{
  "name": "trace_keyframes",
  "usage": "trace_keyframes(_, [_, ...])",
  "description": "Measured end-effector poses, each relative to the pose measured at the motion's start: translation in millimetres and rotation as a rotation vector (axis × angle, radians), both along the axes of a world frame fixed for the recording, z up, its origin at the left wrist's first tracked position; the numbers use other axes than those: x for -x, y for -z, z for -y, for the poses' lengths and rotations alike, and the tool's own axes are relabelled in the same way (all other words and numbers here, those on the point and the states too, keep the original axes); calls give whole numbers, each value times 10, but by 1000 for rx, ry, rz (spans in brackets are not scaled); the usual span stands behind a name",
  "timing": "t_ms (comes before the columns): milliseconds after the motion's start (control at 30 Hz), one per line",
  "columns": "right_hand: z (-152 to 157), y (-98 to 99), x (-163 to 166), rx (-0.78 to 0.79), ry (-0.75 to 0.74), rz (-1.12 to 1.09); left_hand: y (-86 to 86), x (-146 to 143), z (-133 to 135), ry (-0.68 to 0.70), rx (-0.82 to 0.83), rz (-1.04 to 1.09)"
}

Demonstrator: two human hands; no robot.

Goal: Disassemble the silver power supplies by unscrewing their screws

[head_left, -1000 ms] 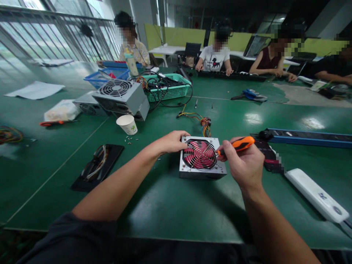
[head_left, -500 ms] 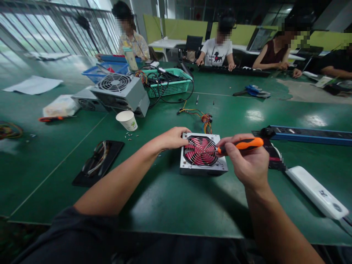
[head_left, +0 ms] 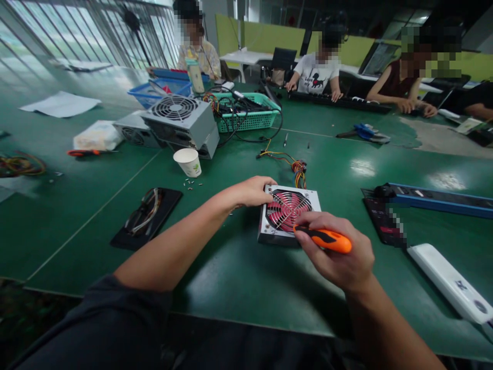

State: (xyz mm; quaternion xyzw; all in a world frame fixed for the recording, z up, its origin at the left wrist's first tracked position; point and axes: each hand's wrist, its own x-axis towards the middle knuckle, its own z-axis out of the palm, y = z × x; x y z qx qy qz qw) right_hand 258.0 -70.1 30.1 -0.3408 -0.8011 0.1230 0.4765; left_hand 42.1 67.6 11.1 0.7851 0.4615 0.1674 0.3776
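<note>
A grey power supply with a red fan behind a wire grille lies flat on the green table, coloured wires trailing from its far side. My left hand rests on its far left corner, fingers curled over the edge. My right hand is closed round an orange-handled screwdriver, whose tip end points left at the near right part of the unit.
A paper cup and small screws lie left of the unit. Two more power supplies, a green basket of cables, a black plate, a blue strip and a white bar surround it. Several people sit at the far side.
My right hand with the screwdriver has dropped from the unit's right edge toward its near right corner. The view has shifted slightly; my left hand has stayed on the corner.
</note>
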Motion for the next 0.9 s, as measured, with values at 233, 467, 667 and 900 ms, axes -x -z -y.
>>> trace_keyframes(233, [-17, 15, 161, -83, 50, 199, -26, -17, 20, -10, -61, -35])
trace_keyframes(467, [-48, 54, 238, -45, 104, 125, -9, -31, 22, -29, -99, -30])
trace_keyframes(667, [-62, 60, 243, -6, 103, 66, 17, -38, 10, -41, -92, -7])
trace_keyframes(900, [-95, 46, 94, 74, 191, -115, -40, -12, 29, 13, -21, -22])
